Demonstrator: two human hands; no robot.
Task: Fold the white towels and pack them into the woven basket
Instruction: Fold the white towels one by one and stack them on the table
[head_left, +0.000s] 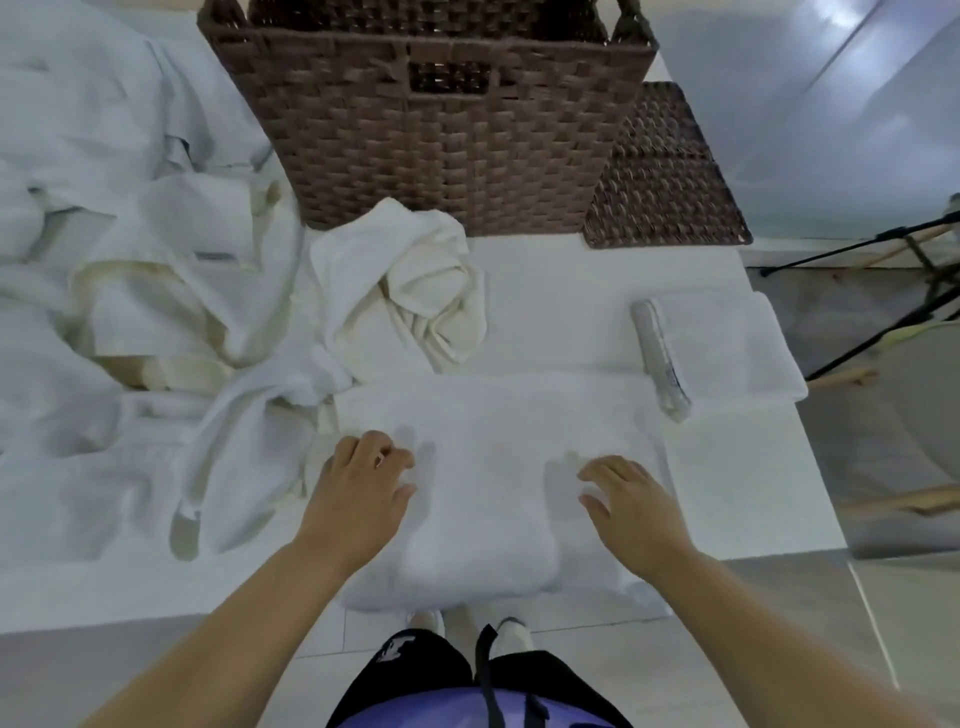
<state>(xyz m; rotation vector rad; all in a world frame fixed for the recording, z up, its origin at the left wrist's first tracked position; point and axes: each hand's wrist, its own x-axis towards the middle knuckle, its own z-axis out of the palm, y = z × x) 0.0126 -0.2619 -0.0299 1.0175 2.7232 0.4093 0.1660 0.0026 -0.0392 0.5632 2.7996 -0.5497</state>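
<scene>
— Where is the towel that is being worked on?
— The flat towel (493, 467) lies spread at the near edge of the table (753, 483), right in front of the person. Its near hem droops a little over that edge.

— And the hands?
— Both rest on top of it, palms down. The left hand (358, 488) sits on the towel's left end with the fingers loosely bent, gripping nothing that shows. The right hand (634, 504) lies toward the right end, fingers spread and relaxed, also grasping nothing.

— The basket?
— The woven basket (431, 130) stands upright at the far edge, about the middle. Its brown wall with the handle slot faces the person. What is inside cannot be made out.

— Other towels?
— A crumpled towel (415, 291), cream-coloured, is bunched against the foot of the basket's left part. A heap of towels (130, 260) covers the left side of the table, and one strip of it trails toward the near edge beside the left hand. A folded towel (727, 343) lies at the right edge, apart from the basket, with its striped hem turned toward the middle of the table. Its near corner meets the flat towel's far right corner.

— Anything else?
— A woven mat (665, 176) lies flat at the far right corner, just beside the basket. Off the table to the right, a tripod (935, 275) stands on the floor.
</scene>
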